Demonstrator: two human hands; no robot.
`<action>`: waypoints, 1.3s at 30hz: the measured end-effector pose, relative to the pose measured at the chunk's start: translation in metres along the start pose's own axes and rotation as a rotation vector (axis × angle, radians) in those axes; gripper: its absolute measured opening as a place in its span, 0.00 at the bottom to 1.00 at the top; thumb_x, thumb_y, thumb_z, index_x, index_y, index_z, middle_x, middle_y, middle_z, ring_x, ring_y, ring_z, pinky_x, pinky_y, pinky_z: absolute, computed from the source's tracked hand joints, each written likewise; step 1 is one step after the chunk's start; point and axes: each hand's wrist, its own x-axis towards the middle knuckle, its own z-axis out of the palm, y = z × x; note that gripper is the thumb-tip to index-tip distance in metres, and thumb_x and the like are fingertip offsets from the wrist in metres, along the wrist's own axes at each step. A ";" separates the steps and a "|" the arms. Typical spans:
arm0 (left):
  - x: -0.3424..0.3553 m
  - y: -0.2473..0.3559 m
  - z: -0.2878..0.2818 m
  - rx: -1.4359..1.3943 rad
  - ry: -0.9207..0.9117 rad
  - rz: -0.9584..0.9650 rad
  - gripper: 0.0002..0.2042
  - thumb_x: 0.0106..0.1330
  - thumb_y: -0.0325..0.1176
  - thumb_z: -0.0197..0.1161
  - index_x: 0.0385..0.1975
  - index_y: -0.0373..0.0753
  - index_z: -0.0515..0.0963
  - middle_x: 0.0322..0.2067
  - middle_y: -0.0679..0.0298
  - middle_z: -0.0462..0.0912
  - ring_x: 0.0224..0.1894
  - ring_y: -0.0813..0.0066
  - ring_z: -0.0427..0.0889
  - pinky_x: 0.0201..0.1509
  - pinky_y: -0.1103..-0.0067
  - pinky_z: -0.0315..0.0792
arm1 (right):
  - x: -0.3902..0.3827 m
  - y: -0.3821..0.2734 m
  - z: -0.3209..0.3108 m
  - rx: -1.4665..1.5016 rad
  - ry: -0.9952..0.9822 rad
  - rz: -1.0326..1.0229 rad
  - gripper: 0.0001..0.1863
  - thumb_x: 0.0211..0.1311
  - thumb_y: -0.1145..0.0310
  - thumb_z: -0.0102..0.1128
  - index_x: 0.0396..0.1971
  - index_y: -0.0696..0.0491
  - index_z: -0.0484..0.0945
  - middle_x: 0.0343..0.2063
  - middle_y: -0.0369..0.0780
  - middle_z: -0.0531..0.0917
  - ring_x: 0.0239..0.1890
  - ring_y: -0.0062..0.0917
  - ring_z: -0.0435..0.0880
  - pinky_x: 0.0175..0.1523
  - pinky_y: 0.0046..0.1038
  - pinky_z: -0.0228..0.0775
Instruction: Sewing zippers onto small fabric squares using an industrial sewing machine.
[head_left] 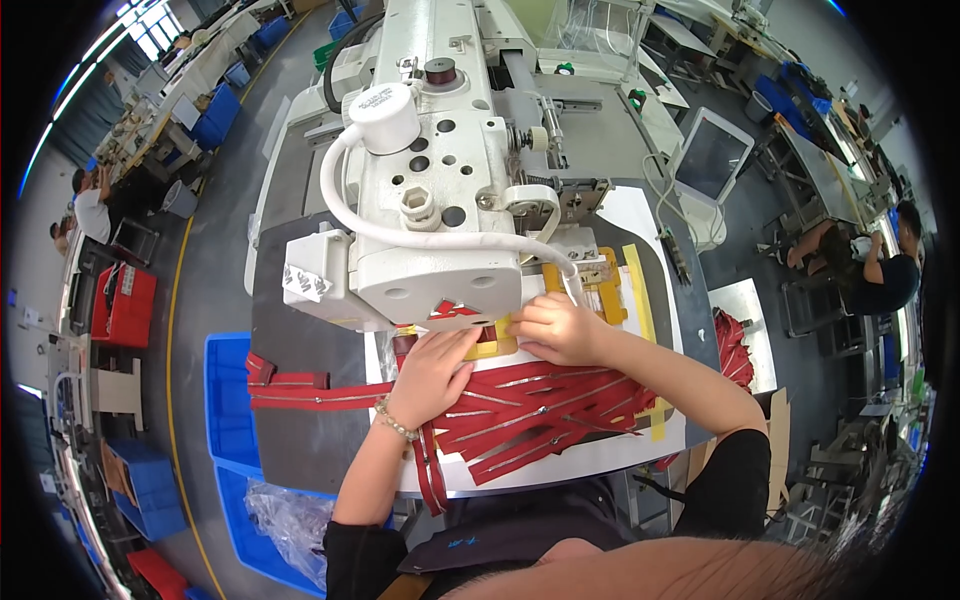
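Reaching to the near face of the white sewing head [440, 283], the left hand [437, 372] and right hand [560, 330] flank a yellow plate [493, 346]. Left fingers lie close together, extended forward; right fingers are curled. Whether either set is clamped on material cannot be told. The red zipper strips [545, 400] lie fanned on the near side of the hands, over a white sheet [672, 430].

Hazard: if the head cycles while fingertips remain at the plate, pinching or needle injury could result. Overlapping strips may drag one another when one is pulled. The beaded bracelet [396, 418] could snag the tape beneath it.

Edges: one strip [432, 475] overhangs the near table edge, where body contact could pull it. Another strip [330, 393] extends to the left edge, beside a blue bin [228, 400]. Lateral room lies left, across the dark tabletop [290, 345]; the machine limits far travel.
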 end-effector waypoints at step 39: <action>-0.143 0.014 -0.051 0.601 0.038 -0.820 0.39 0.52 0.29 0.60 0.66 0.36 0.51 0.67 0.49 0.49 0.69 0.52 0.50 0.66 0.52 0.40 | 0.003 -0.019 -0.020 -0.025 -0.130 0.048 0.19 0.51 0.67 0.63 0.46 0.48 0.76 0.53 0.33 0.75 0.54 0.28 0.73 0.47 0.34 0.74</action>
